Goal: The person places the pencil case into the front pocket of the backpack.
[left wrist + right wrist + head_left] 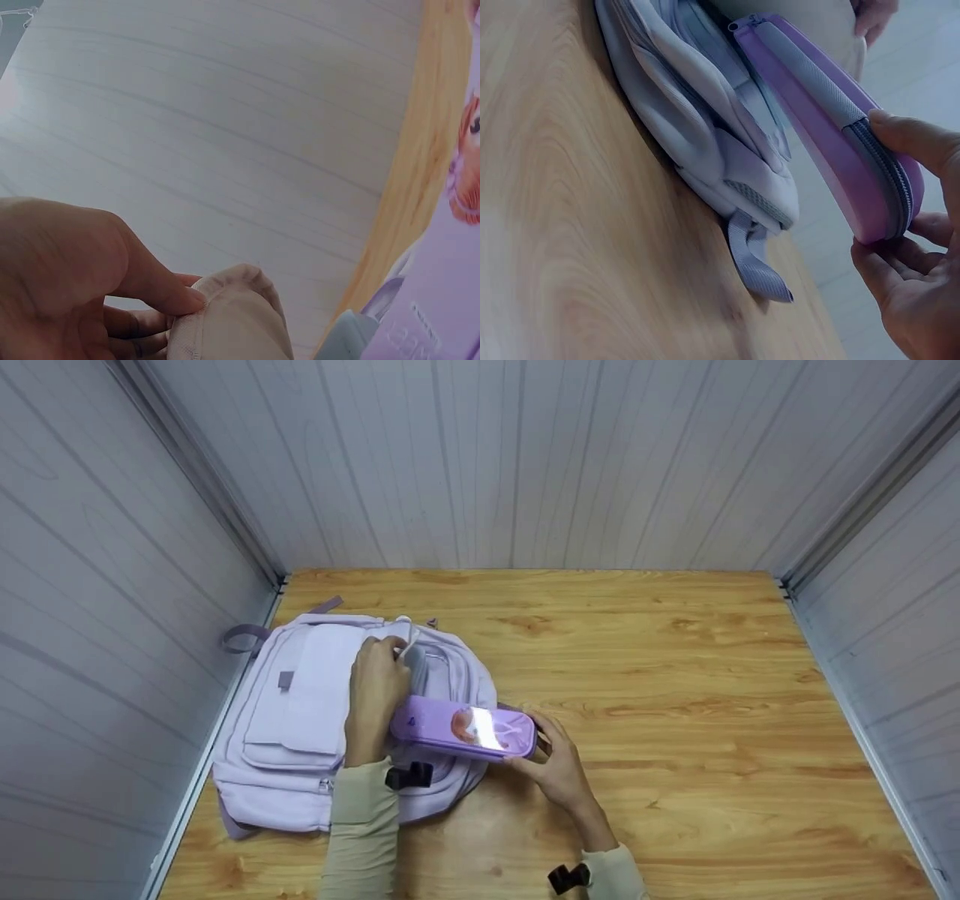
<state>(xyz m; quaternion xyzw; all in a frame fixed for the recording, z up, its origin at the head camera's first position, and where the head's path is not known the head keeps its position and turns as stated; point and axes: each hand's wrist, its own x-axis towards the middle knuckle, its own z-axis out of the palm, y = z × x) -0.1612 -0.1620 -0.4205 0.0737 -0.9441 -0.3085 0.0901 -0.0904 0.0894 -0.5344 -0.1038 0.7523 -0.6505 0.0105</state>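
Note:
A pale lilac backpack (300,795) lies on the wooden table at the left. My left hand (377,686) reaches over it and pinches the edge of a fabric flap (232,322) between thumb and fingers. With my right hand (561,772) I grip one end of a purple pencil case (435,724), which has a cartoon figure on its lid. The case's far end overlaps the open part of the backpack, close beside my left wrist. In the right wrist view, a dark zipper (881,169) runs around the pencil case, under my thumb.
The wooden tabletop (690,720) extends to the right of the backpack. Pale panel walls (480,465) close in the back and both sides. A loose backpack strap (244,637) touches the left wall.

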